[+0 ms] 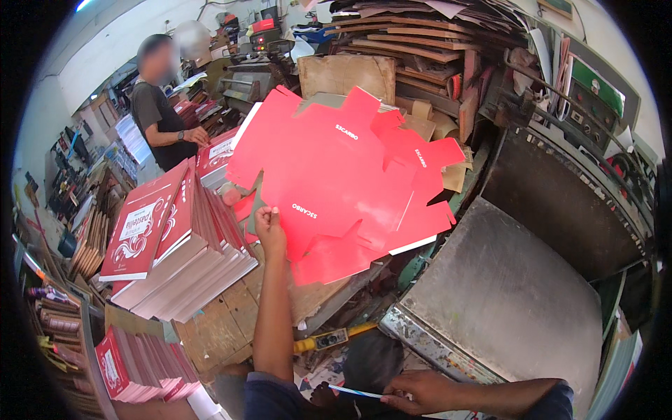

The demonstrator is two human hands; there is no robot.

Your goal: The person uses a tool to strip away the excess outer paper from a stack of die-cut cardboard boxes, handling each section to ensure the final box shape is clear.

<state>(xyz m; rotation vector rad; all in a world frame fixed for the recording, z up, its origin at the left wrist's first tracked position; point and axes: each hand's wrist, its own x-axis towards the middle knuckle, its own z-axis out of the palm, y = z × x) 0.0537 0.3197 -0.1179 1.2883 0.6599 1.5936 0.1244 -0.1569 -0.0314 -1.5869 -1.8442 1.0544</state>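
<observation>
A red die-cut cardboard sheet [336, 175] with tabbed edges and small white print lies over a pile on the wooden table, slightly left of a press. My left hand [269, 227] reaches up to its near left edge, fingers curled and closed on that edge. Low in the view, close to my body, my right hand [420, 392] pinches one end of a thin white-and-blue strip [355, 392]. I cannot make out what kind of thing the strip is. Beneath the red sheet, a grey-green layer [255, 206] shows at the left.
Tall stacks of red printed cardboard [189, 259] stand left of the sheet, with another stack [143, 367] below. A press with a flat metal plate [504, 280] fills the right. Wooden boards [420, 45] are piled behind. A person [161, 105] stands at the back left.
</observation>
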